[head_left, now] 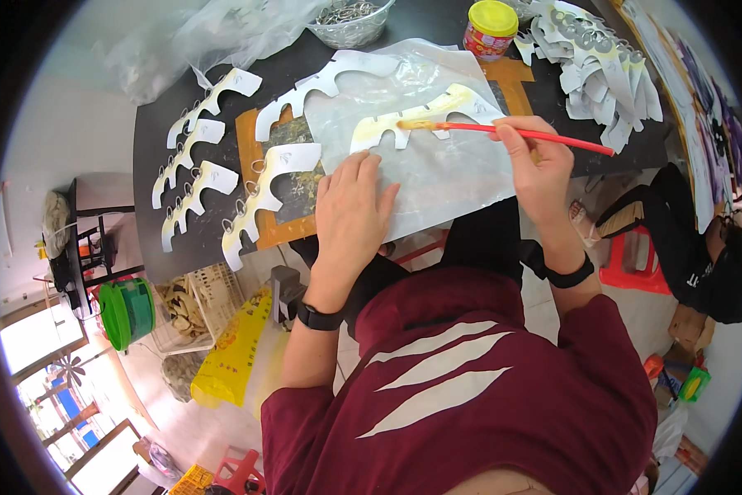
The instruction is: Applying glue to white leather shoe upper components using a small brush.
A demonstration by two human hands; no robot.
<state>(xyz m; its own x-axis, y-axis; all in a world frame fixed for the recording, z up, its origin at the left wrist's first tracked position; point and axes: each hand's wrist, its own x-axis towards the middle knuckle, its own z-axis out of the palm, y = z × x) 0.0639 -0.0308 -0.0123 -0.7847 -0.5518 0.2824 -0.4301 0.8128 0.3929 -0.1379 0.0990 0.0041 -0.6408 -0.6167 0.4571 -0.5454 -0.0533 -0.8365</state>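
My right hand (536,161) grips a red-handled brush (503,130) whose yellow, glue-wet tip rests on a white notched cardboard cutout (420,120). That cutout lies on a clear plastic sheet (437,173) spread over the dark table (189,239). My left hand (353,206) lies flat, fingers spread, pressing the plastic sheet near the table's front edge. A second white cutout (330,78) lies just beyond the sheet.
Several white cutouts with metal rings (193,177) lie in rows at the left. A pile of finished cutouts (594,58) sits far right, beside a yellow-lidded jar (489,29). A clear bowl of rings (350,21) stands at the back. A green bucket (127,312) and baskets are on the floor.
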